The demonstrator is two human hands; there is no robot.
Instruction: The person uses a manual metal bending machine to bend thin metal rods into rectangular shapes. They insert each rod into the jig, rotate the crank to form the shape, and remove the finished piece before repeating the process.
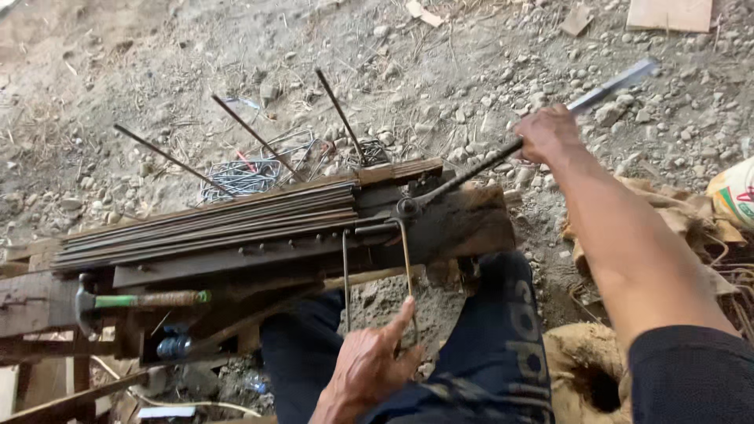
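Rod [406, 263] being bent into a hooked loop at the pin on the desk [463, 224], its legs hanging down over the near edge. Left hand [373, 361] pinching the loop's lower part, right hand [547, 133] clenched around the long lever bar [503, 153], mid-swing by the look of it. Likely calling next for steadying the loop while finishing the corner.

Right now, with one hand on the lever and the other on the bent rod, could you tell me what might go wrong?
1. The left hand holds the bent rod close to the bender's pivot; fingers could get pinched or struck if the rod swings.
2. The right hand grips the lever mid-length; a slip could jerk it.
3. The hammer lies near the bench edge and could fall.
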